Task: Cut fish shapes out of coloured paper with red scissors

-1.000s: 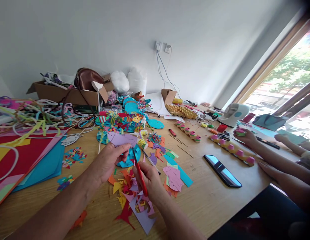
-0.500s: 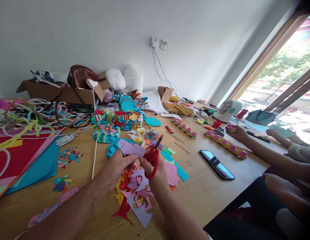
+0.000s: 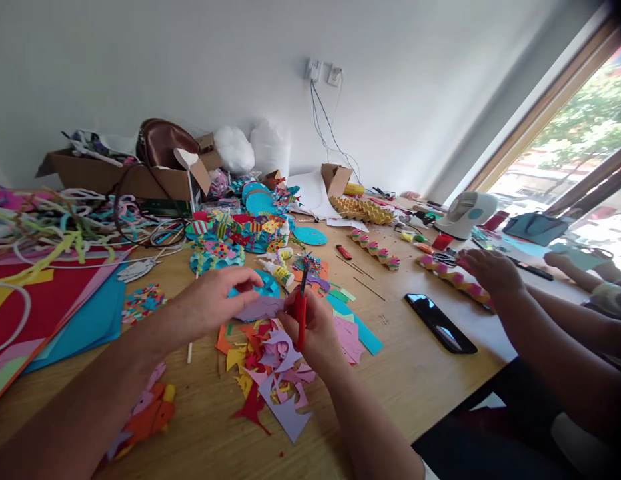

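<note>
My left hand (image 3: 215,300) pinches a lilac paper cut-out (image 3: 263,308) by its upper edge, just above the wooden table (image 3: 420,387). My right hand (image 3: 313,327) grips red-handled scissors (image 3: 301,310) with the blades closed and pointing up, right beside the lilac piece. Below both hands lies a heap of coloured paper scraps (image 3: 273,377) in lilac, pink, red, orange and yellow.
Red and blue paper sheets (image 3: 55,310) lie at the left, a cardboard box (image 3: 125,177) with a brown bag at the back. A black phone (image 3: 440,323) lies right of the scraps. Another person's hand (image 3: 490,270) rests by a pink-dotted strip (image 3: 453,280). Glue bottle (image 3: 277,272), white fan (image 3: 465,213).
The scissors' blades have closed and stand upright. The lilac cut-out has come down closer to the table, with my left hand now over its top edge. The other person's hand has lowered.
</note>
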A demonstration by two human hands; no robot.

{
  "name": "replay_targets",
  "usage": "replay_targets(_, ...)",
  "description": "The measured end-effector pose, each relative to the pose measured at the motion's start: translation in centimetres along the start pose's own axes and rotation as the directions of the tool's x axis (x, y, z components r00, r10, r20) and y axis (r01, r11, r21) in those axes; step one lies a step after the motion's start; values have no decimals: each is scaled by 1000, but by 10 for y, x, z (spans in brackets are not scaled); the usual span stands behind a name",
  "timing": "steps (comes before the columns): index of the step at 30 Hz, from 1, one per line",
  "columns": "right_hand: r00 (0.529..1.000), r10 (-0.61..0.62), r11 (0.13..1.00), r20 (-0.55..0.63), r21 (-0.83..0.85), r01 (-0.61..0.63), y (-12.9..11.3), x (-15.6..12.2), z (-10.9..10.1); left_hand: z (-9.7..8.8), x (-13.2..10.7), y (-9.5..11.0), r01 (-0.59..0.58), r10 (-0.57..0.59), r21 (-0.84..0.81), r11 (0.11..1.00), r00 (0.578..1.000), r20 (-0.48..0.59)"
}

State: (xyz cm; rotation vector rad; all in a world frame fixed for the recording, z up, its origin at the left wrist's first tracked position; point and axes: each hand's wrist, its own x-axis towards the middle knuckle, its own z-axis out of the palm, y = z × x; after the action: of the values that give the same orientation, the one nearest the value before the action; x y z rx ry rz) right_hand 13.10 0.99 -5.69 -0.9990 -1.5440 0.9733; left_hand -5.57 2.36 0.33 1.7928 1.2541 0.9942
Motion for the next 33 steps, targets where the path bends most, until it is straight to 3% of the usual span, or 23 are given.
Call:
replay_targets(4,998,-33,989,58,-145,41,4,-3,1,10,-6,-1,-31,22,59,998,989,148)
replay_targets(8,998,-32,990,51,-134,38,4,-4,0,17,-4,-5,5,-33,133,991,978,206)
replay_targets(12,997,-63,998,42,-17,63,0,-5,-5,13,3,-10,117,-111,-36,992,982,152)
replay_targets(16,960,44,983,278,158,-91,-3,-8,-7,7,3,-10,254,-222,-299,920,965,136)
replay_targets(19,924,110,960,366,202,-194,-1,-9,-3,5,1,-8,320,-279,-432,844,947,156)
replay_targets(26,884,156,950,441,179,-257,4,-10,0,2,0,-8,327,-324,-572,752,939,110)
replay_targets(33,884,135,968,447,129,-213,-1,-9,1,2,-1,-4,346,-367,-624,700,925,101)
